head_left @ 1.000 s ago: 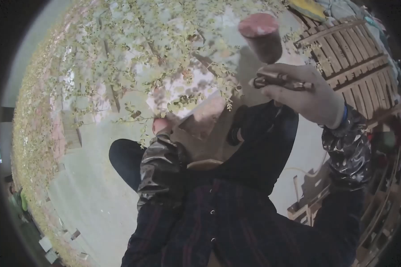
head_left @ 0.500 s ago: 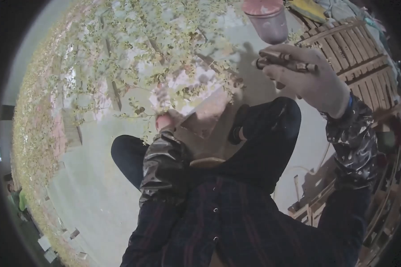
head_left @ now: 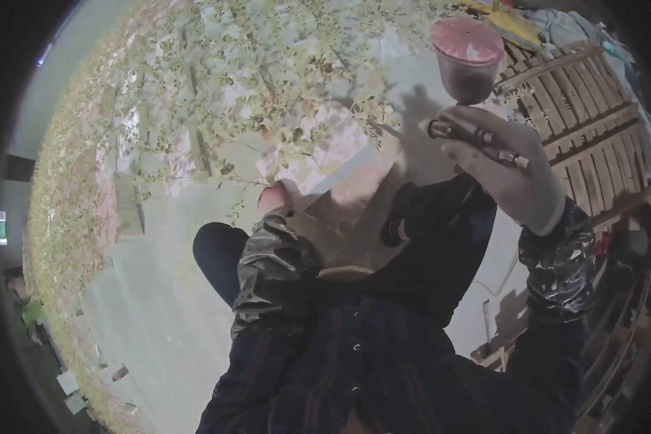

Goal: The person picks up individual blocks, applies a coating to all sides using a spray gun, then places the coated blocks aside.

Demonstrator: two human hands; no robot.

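My left hand is low at the middle, its black shiny sleeve cuff over the wrist. Its fingers look closed at the end of a thin leafy stem; the fingertips are partly hidden. Raised at the upper right, my gloved right hand wraps round a two-armed metal hand tool that looks like pruning shears. The tool points up and left, away from the stem. Below the left hand, a board-like piece with a pale edge lies between my legs.
Leafy branches spread over the far and left floor. A pot with a pink lid stands beyond my right hand. Slatted wooden crates are at the right. My bent knees flank the work area.
The view has shifted, so the floor things sit lower and further right. My right hand has come down nearer my knee, still holding the tool. My left hand stays at the stem.
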